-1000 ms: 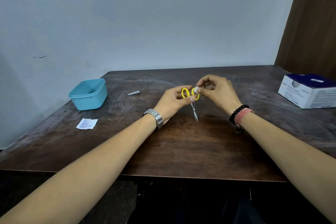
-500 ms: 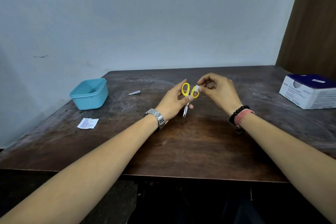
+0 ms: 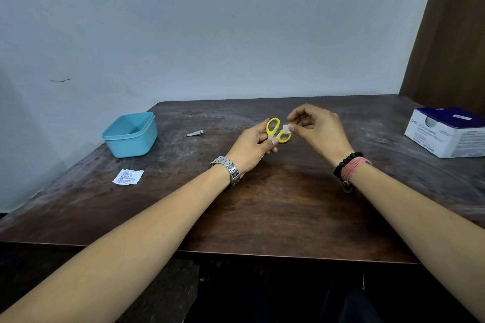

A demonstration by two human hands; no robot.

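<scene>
Small scissors with yellow handles [image 3: 273, 127] are held above the middle of the dark wooden table [image 3: 262, 204]. My left hand [image 3: 250, 147] grips them near the pivot, handles up; the blades are mostly hidden behind its fingers. My right hand [image 3: 319, 130] pinches a small white pad [image 3: 286, 127] against the right handle loop.
A light blue plastic tub [image 3: 130, 135] stands at the table's left edge. A metal nail clipper [image 3: 194, 133] lies behind the hands. A torn printed white wrapper [image 3: 128, 177] lies front left. A white and blue box [image 3: 448, 131] sits at the right.
The scissors have turned in my left hand: the blades, which hung down in plain view, have swung back behind my fingers and the handles have risen. My right hand keeps the pad on the handle.
</scene>
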